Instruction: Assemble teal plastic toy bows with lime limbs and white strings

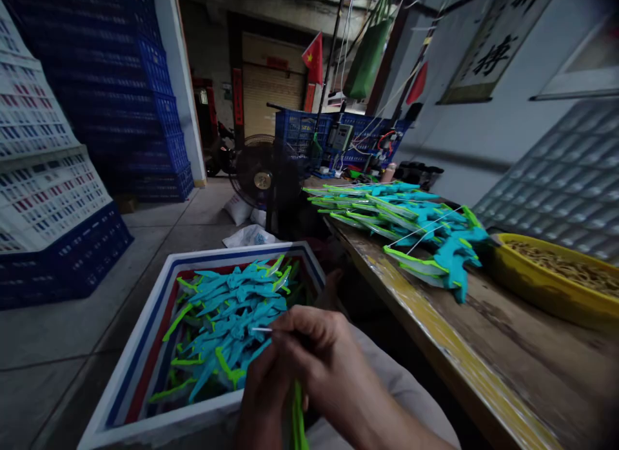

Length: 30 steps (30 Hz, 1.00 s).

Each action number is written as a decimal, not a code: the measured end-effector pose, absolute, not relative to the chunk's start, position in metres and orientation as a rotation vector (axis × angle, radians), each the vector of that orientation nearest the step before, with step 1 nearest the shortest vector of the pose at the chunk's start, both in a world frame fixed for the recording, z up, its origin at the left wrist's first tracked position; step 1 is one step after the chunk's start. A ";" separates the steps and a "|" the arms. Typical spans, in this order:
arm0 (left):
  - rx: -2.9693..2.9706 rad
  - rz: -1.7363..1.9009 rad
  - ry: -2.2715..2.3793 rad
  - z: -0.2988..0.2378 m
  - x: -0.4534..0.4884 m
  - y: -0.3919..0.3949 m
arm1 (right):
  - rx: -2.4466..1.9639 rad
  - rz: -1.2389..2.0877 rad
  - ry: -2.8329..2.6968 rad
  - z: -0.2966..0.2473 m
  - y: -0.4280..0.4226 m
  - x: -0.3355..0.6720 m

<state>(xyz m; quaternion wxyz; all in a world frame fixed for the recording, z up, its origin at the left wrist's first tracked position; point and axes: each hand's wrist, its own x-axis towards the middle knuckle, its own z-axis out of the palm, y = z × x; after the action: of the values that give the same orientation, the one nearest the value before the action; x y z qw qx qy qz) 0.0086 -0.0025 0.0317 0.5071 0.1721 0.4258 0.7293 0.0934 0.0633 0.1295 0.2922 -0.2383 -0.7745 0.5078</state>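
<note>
- Both hands meet at the near edge: right hand (316,350) pinches a thin white strand (262,329), and left hand (261,398) is clenched around a green plastic piece (298,421).
- Just beyond, left: white box (145,347) of teal toy parts (232,314) (green-trimmed).
- Right, on the wooden table (483,372): a strung pile (416,224) of similar parts, and a yellow basin (532,282).

One white box (232,250); one yellow basin (532,285); one fan (264,174); one red flag (315,58); teal toys (232,308) uncountable
</note>
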 end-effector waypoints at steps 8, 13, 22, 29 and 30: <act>0.256 1.985 0.933 0.039 -0.019 0.001 | -0.861 1.531 -1.931 0.099 0.070 0.112; 0.304 1.932 0.840 0.037 -0.014 -0.008 | -0.794 1.658 -1.752 0.096 0.057 0.110; 0.557 1.820 0.344 0.043 -0.016 -0.025 | -0.513 1.392 -1.927 0.106 0.032 0.097; 0.470 1.796 0.326 0.043 -0.014 -0.032 | -0.381 1.191 -2.039 0.105 0.019 0.101; 0.449 1.799 0.332 0.043 -0.014 -0.033 | -0.363 1.179 -2.048 0.106 0.019 0.101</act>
<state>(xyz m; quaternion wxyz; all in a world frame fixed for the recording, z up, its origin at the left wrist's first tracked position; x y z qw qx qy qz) -0.0135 -0.0333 0.0427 0.5885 0.1927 0.1424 0.7722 0.1010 0.0190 0.1057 0.3666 -0.1412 -0.7970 0.4588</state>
